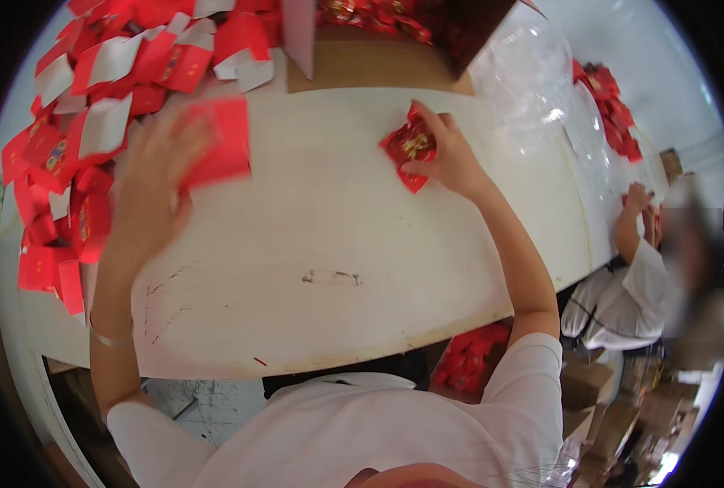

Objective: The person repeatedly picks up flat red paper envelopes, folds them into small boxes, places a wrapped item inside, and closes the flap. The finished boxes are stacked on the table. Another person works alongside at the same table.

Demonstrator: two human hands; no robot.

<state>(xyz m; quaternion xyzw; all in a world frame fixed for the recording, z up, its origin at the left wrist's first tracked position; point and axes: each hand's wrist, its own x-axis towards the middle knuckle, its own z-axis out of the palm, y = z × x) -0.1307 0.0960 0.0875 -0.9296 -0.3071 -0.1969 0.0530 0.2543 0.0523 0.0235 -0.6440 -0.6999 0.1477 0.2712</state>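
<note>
Head view, left hand [146,191] fingers gripping red carton [220,142], right hand [451,159] fingers pinching red packets [409,148]

You're standing over a white table [338,244], its top scuffed with dark marks near the middle and toward seven o'clock. At ten to eleven o'clock a heap of flat red cartons [93,98] sprawls across the corner, many showing white insides. At twelve o'clock sits a brown cardboard box [370,61], open, with red packets inside. At one to two o'clock clear plastic sheeting [541,89] lies over the top, and a smaller pile of red packets [614,110] rests beyond it.
</note>
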